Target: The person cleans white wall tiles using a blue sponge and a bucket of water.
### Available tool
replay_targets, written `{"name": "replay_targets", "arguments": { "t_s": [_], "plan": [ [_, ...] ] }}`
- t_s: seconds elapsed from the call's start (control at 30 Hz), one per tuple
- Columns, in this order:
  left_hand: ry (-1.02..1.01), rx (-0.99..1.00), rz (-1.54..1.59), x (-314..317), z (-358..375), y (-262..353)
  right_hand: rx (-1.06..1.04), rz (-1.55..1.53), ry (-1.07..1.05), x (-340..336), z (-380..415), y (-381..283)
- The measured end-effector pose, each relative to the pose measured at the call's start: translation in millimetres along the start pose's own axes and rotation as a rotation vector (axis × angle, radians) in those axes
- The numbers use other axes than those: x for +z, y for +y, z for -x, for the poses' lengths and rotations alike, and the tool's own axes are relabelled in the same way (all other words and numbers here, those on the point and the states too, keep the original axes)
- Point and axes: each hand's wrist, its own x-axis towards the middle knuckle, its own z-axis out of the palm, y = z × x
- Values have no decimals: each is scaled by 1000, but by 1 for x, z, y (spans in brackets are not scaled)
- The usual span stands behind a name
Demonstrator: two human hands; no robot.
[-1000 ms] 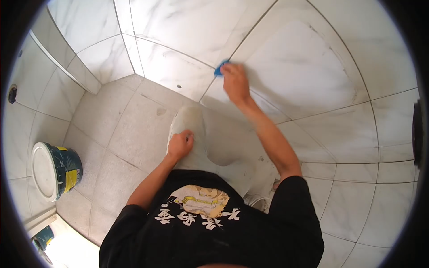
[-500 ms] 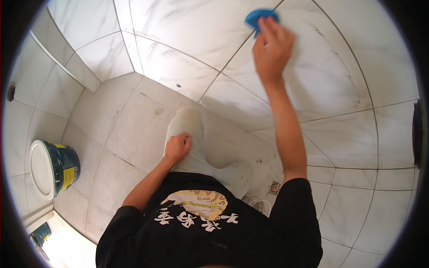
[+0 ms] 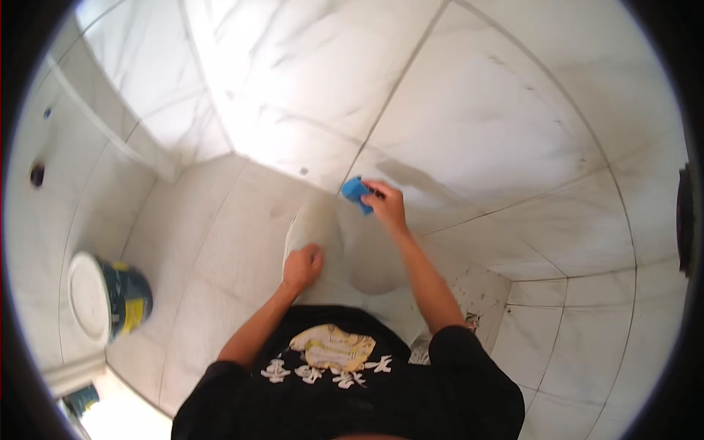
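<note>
My right hand (image 3: 389,208) pinches a flat blue scraper-like piece (image 3: 353,191) between thumb and fingers. The piece overlaps the lower end of a dark joint line between marbled white wall tiles (image 3: 477,110), close above the floor. A shadow of the hand falls on the tile beside it. On my bent knee (image 3: 315,224), in pale dusty trousers, rests my left hand (image 3: 303,268) with its fingers curled into a loose fist.
A dark green bucket (image 3: 132,301) with a white lid and yellow labels lies or stands tilted in view at the left. Grey floor tiles (image 3: 213,242) run to the wall. A dark hole (image 3: 37,174) shows in the left wall. At the right edge is a dark round object (image 3: 683,220).
My right hand has come down along the wall joint with the blue piece, from high on the wall to near the floor. My left hand stays on the knee. The view has shifted slightly.
</note>
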Motion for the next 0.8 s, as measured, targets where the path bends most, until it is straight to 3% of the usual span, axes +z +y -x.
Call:
{"name": "replay_targets", "arguments": {
  "t_s": [0.07,0.1,0.17,0.23,0.3,0.33,0.37,0.4,0.47,0.57,0.67,0.8],
  "plan": [
    [-38,-1,20,12,-5,-6,-42,-922,60,-26,19,16],
    [-65,-35,61,18,-8,-11,-101,-922,102,-45,26,-11],
    [-181,-97,99,15,-16,1,-73,-1332,-229,-68,68,-103],
    [-273,-19,31,10,-25,22,-212,-1083,69,-85,69,-158],
    [-327,121,-68,22,-31,34,-512,-308,138,-104,75,-220],
    [-312,222,-129,33,-35,32,-838,194,337,-110,70,-244],
    [-311,232,-147,39,-36,34,-1028,417,498,-106,67,-270],
    [-332,225,-169,47,-38,38,-1038,411,511,-107,57,-280],
    [-343,229,-193,56,-43,39,-1286,800,535,-112,38,-300],
    [-319,244,-304,62,-43,35,-1454,1052,597,-105,1,-305],
    [-319,213,-280,52,-41,41,-1356,1162,653,-109,-21,-308],
    [-343,152,-239,50,-41,38,-1286,1205,699,-174,-13,-287]
  ]
}}
